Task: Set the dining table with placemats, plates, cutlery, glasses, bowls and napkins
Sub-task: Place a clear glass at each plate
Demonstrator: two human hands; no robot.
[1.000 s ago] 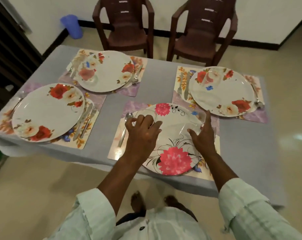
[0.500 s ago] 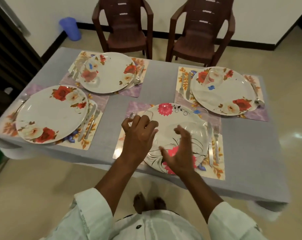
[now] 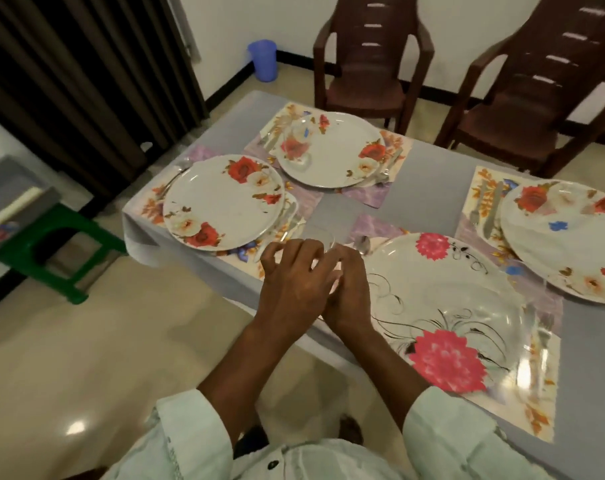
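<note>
Beside the pink-flowered plate (image 3: 446,303), at its left edge, both hands meet around a clear glass (image 3: 323,237): the left hand (image 3: 294,285) curls over it, the right hand (image 3: 347,292) pressed close alongside, fingers blurred.

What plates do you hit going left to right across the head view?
Red-rose plate near the table's left edge → far rose plate with a clear glass on it → pink-flower plate nearest the person → rose plate cut off at the right edge.
</note>
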